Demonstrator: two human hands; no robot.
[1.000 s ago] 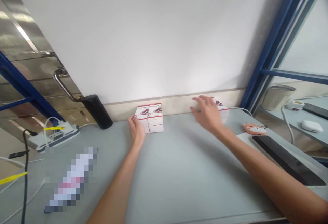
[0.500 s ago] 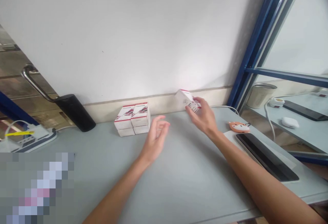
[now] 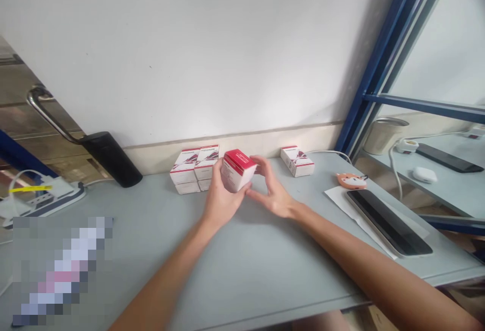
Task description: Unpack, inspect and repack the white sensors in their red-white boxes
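A small white cardboard box [image 3: 238, 170] with a red top panel is held tilted above the table. My left hand [image 3: 223, 194] wraps its left side and underside, fingers closed on it. At its right side is my right hand [image 3: 271, 189], fingers and thumb curved around the box's edges, the fingertips partly hidden behind it. Behind and left of my left hand stand several matching red-and-white boxes [image 3: 185, 164], stacked in a close block. A single similar box [image 3: 297, 161] sits on the table to the right, near the wall.
A black cylinder [image 3: 111, 159] on a metal handle stands at the left, beside a power strip [image 3: 45, 202]. On the right lie an orange animal-faced case [image 3: 350, 180] and a dark phone [image 3: 388, 222] on white paper. The grey table [image 3: 242, 275] meets a blue-framed mirror [image 3: 432, 134].
My right hand has moved left from the wall area with a box, leaving one box standing there. My left hand has closed on the carried box, which now shows its red panel.
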